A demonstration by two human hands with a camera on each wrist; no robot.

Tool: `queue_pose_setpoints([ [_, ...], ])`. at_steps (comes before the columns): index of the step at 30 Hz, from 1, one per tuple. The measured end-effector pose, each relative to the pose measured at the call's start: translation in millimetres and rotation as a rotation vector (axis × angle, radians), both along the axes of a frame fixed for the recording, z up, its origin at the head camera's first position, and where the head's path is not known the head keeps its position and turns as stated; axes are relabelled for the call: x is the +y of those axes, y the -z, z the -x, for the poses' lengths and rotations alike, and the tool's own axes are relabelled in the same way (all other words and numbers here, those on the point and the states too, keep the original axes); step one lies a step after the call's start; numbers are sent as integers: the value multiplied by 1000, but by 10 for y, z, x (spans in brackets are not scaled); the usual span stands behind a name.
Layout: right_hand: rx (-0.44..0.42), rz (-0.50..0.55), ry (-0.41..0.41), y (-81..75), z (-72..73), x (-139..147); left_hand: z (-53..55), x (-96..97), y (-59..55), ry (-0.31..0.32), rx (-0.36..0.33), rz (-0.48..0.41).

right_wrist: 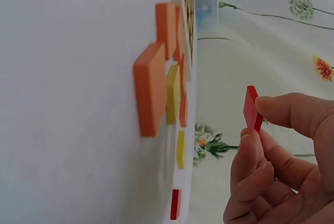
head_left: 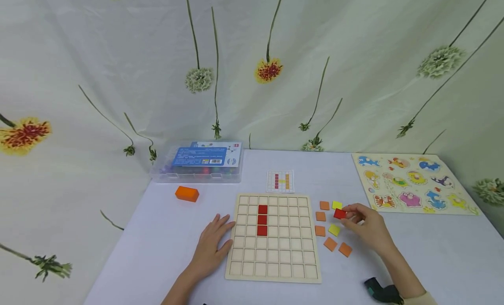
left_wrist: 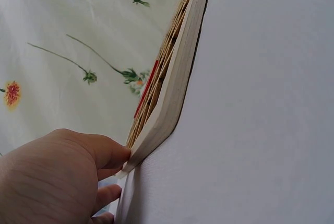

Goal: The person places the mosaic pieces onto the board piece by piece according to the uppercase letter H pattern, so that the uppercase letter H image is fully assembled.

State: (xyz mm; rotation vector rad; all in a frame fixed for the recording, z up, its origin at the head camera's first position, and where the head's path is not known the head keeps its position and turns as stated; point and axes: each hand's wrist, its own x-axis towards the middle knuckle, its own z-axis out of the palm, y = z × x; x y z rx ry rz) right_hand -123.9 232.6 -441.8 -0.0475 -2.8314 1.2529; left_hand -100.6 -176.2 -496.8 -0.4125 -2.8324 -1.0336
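A person's right hand [head_left: 366, 227] pinches a red square tile [right_wrist: 251, 110] between thumb and fingertips, raised right of a wooden grid board [head_left: 285, 256], near loose orange tiles [head_left: 330, 243] and yellow tiles [head_left: 334, 229]; a second loose red tile [right_wrist: 176, 204] shows only in the right wrist view. The left hand [head_left: 210, 246], fingers loosely extended, touches the board's left edge; the left wrist view, nearly edge-on, hides the grid's cells. Beyond the board, a pattern card [head_left: 280, 181] is too small to read fully.

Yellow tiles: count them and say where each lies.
2, on the table right of the board: the farther yellow tile and the nearer yellow tile. The right hand may hide others.
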Motion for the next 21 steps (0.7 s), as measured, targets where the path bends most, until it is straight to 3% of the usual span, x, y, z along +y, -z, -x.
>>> queue_pose_setpoints([
  [13,19,97,-111,-274,-11,-505,7,-6,-15,-3,3,-9],
  [21,15,185,-252,-227,22,-889,3,-6,0,2,4,-10],
])
